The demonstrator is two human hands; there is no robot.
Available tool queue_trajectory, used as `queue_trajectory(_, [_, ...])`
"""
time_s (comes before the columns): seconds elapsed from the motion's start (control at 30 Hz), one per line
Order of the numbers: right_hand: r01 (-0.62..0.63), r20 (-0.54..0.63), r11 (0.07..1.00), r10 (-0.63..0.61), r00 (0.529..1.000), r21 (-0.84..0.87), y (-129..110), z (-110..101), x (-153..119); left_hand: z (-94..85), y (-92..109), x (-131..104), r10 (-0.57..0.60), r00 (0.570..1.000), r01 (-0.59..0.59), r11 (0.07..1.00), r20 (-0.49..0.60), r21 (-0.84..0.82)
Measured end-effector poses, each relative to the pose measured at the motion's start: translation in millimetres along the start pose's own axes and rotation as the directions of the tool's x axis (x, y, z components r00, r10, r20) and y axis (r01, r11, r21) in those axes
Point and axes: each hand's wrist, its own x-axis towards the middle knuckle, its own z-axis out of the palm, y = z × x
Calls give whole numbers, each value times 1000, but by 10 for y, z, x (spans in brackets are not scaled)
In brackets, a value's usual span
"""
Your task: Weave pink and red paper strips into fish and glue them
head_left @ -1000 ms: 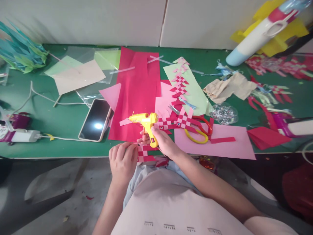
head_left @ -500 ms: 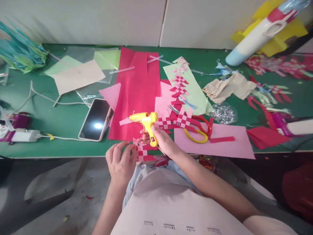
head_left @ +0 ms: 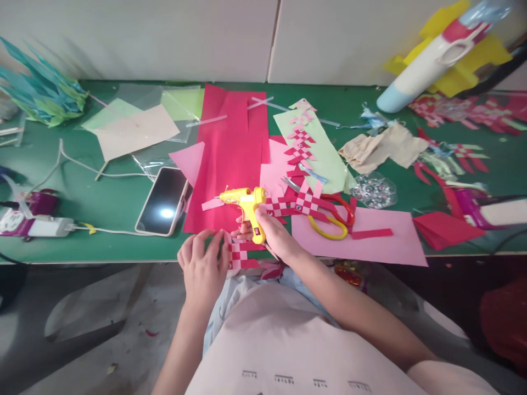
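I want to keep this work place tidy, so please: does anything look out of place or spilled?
Yes: a red scrap lies on the floor, off the table where the papers are, and the pink sheet by the scissors pokes one corner past the table's near edge. I see no spill.

Glossy plastic, matt paper
Toward the front edge of the table [head_left: 107,211]: shiny plastic glue gun [head_left: 248,206], matt woven paper piece [head_left: 240,254], smooth, glossy-screened smartphone [head_left: 161,202].
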Motion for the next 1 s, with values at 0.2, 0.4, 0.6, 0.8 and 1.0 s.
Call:
queue_trajectory(0.2, [14,-15,1000,-14,1000,27,-6,-8,-6,-144,-28,-194,-237,970,229,964,-52,-137])
queue_trajectory(0.4, [42,-34,999,-42,999,16,-49,-22,-6,-195,69,-350,-410,794,522,838,449,-157])
queue_trajectory(0.6, [133,-37,988,-131,991,77,-223,-64,-158,-193,157,-295,-478,684,708,617,551,-344])
queue_trajectory(0.8, [154,-113,988,-149,982,35,-279,-204,-355,-288,175,-42,-461,740,644,694,490,-321])
queue_trajectory(1.0, [145,-146,989,-142,979,7,-260,-323,-518,-285,70,139,-232,961,231,973,148,29])
